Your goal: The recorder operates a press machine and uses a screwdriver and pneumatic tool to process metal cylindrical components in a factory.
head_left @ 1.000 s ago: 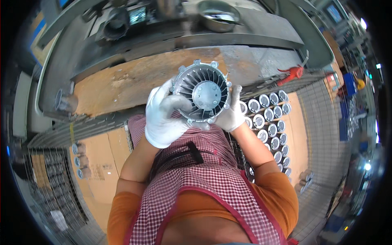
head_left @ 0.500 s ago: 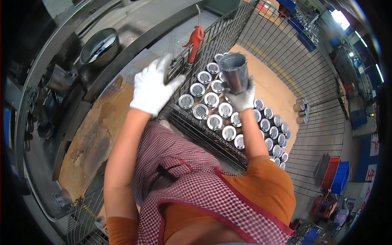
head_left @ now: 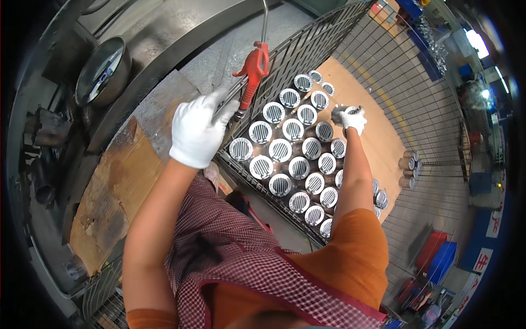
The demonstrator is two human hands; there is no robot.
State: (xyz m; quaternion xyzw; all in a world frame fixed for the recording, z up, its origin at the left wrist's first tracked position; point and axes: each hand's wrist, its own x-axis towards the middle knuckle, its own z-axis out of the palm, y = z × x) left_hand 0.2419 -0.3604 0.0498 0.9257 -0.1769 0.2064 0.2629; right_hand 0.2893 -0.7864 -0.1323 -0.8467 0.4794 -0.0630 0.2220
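My left hand (head_left: 198,131), in a white glove, is closed around the rim of the wire basket (head_left: 309,34), thumb and forefinger on either side of it. Beside those fingers a red air blow gun (head_left: 255,68) with a bent metal nozzle hangs at the basket's side. My right hand (head_left: 354,119), also gloved, reaches into the basket and grips a metal cylinder (head_left: 338,114) at the far right edge of the rows. Its fingers hide part of that cylinder. Several like metal cylinders with slotted, shiny round ends (head_left: 293,129) stand upright in close rows below and left of it.
Brown cardboard (head_left: 378,148) lines the basket floor. A few cylinders (head_left: 408,164) stand apart by the right mesh wall. Left of me are a stained board (head_left: 112,192) and a round metal pot (head_left: 104,71). Red (head_left: 431,252) and blue (head_left: 442,262) bins stand beyond the basket.
My right hand has carried the cylinder away from me and to the right, lowering it to the basket floor. My left hand's spread fingers have come together on the basket rim. The view has shifted.
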